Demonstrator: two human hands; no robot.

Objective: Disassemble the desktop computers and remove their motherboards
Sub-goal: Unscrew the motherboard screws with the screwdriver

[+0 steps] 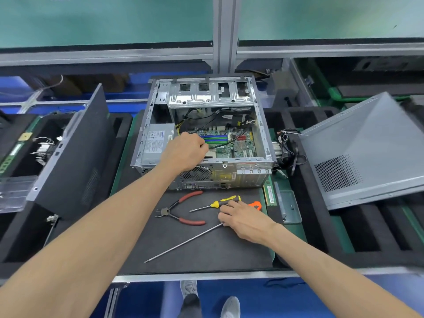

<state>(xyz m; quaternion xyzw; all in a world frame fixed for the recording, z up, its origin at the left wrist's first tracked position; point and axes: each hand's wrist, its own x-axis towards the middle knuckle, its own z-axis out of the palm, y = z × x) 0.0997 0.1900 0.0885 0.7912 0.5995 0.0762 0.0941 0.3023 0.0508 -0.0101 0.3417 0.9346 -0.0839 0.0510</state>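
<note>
The left hand (184, 151) reaches into the open computer case (202, 131), fingers curled over the motherboard (238, 145) beside four memory slots (215, 138); whether it pinches anything cannot be told. The power supply (156, 143) label left of it is unreadable. Nearer, the right hand (245, 220) grips the long screwdriver (183, 243), beside one yellow screwdriver (218, 203) and one pair of red-handled cutters (181, 210).

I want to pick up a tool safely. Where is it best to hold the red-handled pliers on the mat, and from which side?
Probably grip the pliers by the two red handles, coming from the right, where they spread open. The jaws point left, so that end is sharper to reach. The yellow screwdriver lies close beside the upper handle.
</note>
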